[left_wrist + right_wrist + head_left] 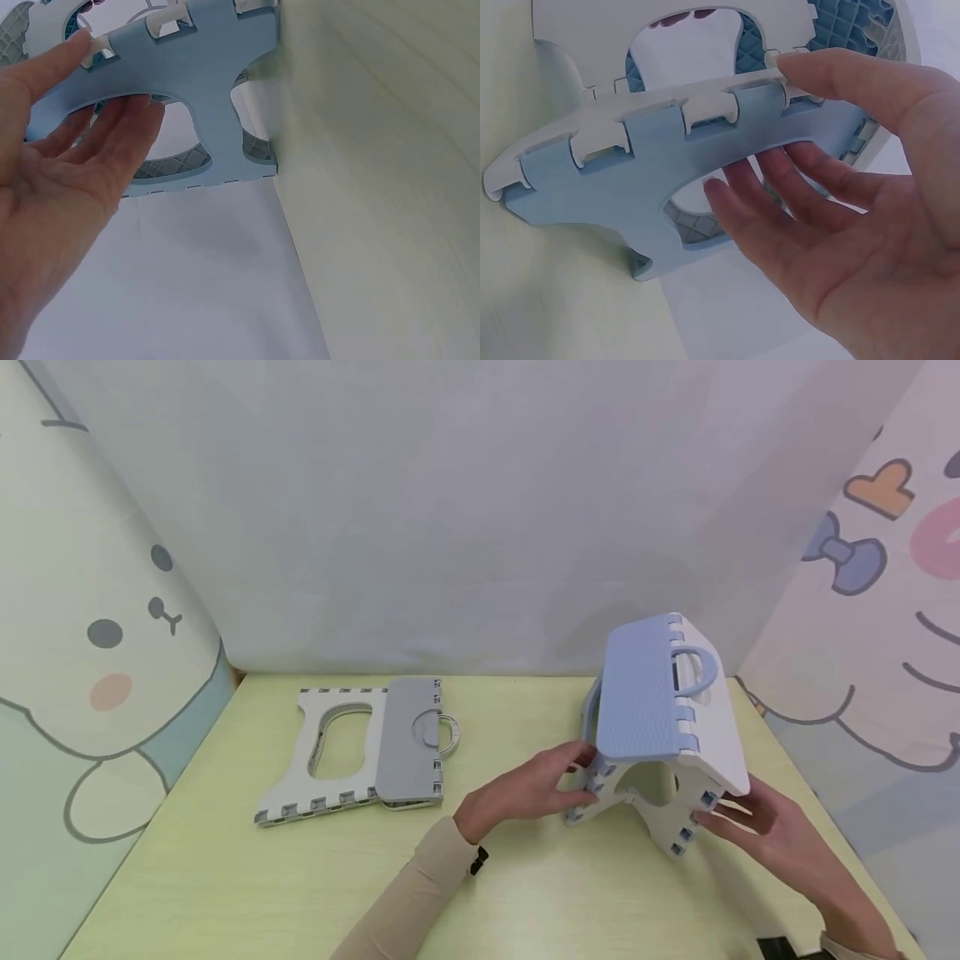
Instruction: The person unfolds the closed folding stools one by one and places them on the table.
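A blue and white folding step stool (639,689) stands partly unfolded on the right of the table, its blue top half and white top half sloping apart like a roof. My left hand (534,783) grips its left side; in the left wrist view the thumb lies on the hinged edge and the fingers reach into the opening of a blue leg panel (214,64). On the other side my right hand (776,837) holds the opposite blue leg panel (649,176), with fingers curled through its cutout and thumb on the white hinge edge. A blue carry handle (707,670) sticks out at the fold.
A grey and white folding stool (408,743) lies folded flat on the left of the pale yellow table (300,877). A plain wall sheet (450,527) rises behind the table's back edge. Cartoon-printed panels (105,652) flank both sides.
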### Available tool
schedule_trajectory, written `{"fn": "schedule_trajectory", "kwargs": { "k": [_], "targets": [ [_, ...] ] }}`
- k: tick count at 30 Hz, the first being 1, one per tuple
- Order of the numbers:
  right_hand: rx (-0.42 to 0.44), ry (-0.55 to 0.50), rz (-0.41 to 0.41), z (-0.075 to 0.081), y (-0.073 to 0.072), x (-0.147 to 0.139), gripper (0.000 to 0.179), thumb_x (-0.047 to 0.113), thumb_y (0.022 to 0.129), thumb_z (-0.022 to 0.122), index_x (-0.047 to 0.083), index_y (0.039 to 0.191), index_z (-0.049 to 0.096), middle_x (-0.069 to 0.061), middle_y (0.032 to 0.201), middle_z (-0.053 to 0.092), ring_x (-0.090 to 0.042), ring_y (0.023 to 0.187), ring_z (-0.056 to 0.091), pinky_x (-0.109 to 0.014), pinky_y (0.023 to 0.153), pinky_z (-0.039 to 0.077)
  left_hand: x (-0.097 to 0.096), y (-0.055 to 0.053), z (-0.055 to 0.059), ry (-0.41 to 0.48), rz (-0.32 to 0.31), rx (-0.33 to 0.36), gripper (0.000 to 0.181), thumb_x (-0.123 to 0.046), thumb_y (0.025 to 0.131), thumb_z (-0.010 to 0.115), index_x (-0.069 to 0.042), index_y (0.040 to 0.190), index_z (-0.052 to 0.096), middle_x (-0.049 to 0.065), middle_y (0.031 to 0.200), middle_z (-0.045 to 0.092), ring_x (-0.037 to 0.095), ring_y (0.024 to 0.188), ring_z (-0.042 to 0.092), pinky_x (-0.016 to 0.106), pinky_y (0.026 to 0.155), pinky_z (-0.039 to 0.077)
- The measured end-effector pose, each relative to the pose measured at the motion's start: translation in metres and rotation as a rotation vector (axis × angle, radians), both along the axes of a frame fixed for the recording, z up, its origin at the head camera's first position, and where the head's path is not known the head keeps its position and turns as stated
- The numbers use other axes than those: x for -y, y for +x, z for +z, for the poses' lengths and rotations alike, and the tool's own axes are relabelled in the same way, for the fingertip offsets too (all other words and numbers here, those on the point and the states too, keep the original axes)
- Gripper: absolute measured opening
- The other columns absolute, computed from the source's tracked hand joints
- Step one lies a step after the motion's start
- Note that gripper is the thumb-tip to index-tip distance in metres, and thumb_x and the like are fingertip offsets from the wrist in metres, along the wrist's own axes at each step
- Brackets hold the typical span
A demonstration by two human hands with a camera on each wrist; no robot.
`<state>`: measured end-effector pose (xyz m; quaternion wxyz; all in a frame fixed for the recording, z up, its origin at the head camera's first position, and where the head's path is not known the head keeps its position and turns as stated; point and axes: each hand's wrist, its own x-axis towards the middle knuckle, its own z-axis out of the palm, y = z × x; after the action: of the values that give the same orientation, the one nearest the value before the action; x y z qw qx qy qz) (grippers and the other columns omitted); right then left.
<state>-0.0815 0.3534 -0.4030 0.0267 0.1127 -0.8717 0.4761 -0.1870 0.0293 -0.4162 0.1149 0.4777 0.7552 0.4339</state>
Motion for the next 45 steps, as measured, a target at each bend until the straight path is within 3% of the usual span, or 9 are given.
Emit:
{"fn": "schedule_trajectory", "kwargs": {
  "k": [8, 12, 15, 19, 25, 32, 45],
  "targets": [
    [-0.035, 0.06, -0.003, 0.001, 0.001, -0.005, 0.058, -0.003, 0.09, 0.076, 0.0, 0.143, 0.052, 0.024, 0.125, 0.061, 0.007, 0.109, 0.062, -0.015, 0.082, 0.055, 0.004, 0.001, 0.005, -0.019, 0.011, 0.006, 0.051, -0.011, 0.099, 0.07, -0.003, 0.143, 0.045, 0.007, 0.132, 0.059, 0.014, 0.123, 0.058, 0.024, 0.104, 0.048],
    [-0.04, 0.101, -0.018, 0.004, 0.001, -0.005, 0.057, 0.001, 0.09, 0.077, -0.002, 0.142, 0.053, 0.028, 0.123, 0.06, 0.009, 0.107, 0.061, -0.014, 0.08, 0.055, 0.006, 0.001, 0.008, -0.018, 0.02, 0.013, 0.051, -0.009, 0.099, 0.07, -0.002, 0.143, 0.046, 0.009, 0.133, 0.059, 0.022, 0.124, 0.059, 0.023, 0.105, 0.047],
    [-0.046, 0.137, -0.033, 0.006, 0.001, -0.006, 0.056, 0.003, 0.091, 0.078, -0.001, 0.141, 0.055, 0.029, 0.122, 0.061, 0.011, 0.107, 0.06, -0.013, 0.079, 0.053, 0.009, 0.0, 0.01, -0.019, 0.023, 0.008, 0.048, -0.009, 0.099, 0.069, 0.001, 0.141, 0.048, 0.012, 0.134, 0.06, 0.028, 0.125, 0.058, 0.029, 0.107, 0.047],
    [-0.049, 0.207, -0.086, 0.009, 0.0, -0.007, 0.049, 0.01, 0.093, 0.078, 0.001, 0.138, 0.06, 0.034, 0.117, 0.059, 0.013, 0.104, 0.058, -0.009, 0.077, 0.05, 0.013, -0.001, 0.013, -0.013, 0.044, -0.03, 0.045, -0.01, 0.1, 0.069, 0.003, 0.138, 0.051, 0.016, 0.136, 0.059, 0.028, 0.128, 0.057, 0.034, 0.108, 0.047],
    [-0.088, 0.228, -0.138, 0.011, -0.001, -0.009, 0.039, 0.01, 0.093, 0.078, 0.001, 0.128, 0.066, 0.032, 0.111, 0.062, 0.014, 0.101, 0.058, -0.004, 0.079, 0.044, 0.013, -0.001, 0.015, 0.045, 0.083, -0.146, 0.035, -0.007, 0.098, 0.07, 0.004, 0.128, 0.056, 0.016, 0.129, 0.063, 0.023, 0.123, 0.058, 0.023, 0.105, 0.045],
    [-0.114, 0.268, -0.178, 0.013, -0.001, -0.011, 0.035, 0.012, 0.092, 0.078, 0.005, 0.126, 0.069, 0.034, 0.109, 0.06, 0.02, 0.099, 0.053, -0.004, 0.076, 0.04, 0.014, -0.001, 0.015, 0.124, 0.136, -0.22, 0.028, -0.004, 0.096, 0.071, 0.003, 0.121, 0.061, 0.015, 0.122, 0.066, 0.025, 0.117, 0.061, 0.025, 0.103, 0.047],
    [-0.244, 0.182, -0.231, 0.022, 0.003, -0.007, 0.033, -0.001, 0.091, 0.076, 0.006, 0.122, 0.069, 0.032, 0.112, 0.063, 0.02, 0.103, 0.057, -0.001, 0.085, 0.037, 0.016, -0.005, 0.021, 0.277, 0.245, -0.349, 0.025, -0.001, 0.093, 0.073, 0.001, 0.116, 0.064, 0.01, 0.115, 0.066, 0.023, 0.114, 0.061, 0.035, 0.103, 0.049]
  ]
}}
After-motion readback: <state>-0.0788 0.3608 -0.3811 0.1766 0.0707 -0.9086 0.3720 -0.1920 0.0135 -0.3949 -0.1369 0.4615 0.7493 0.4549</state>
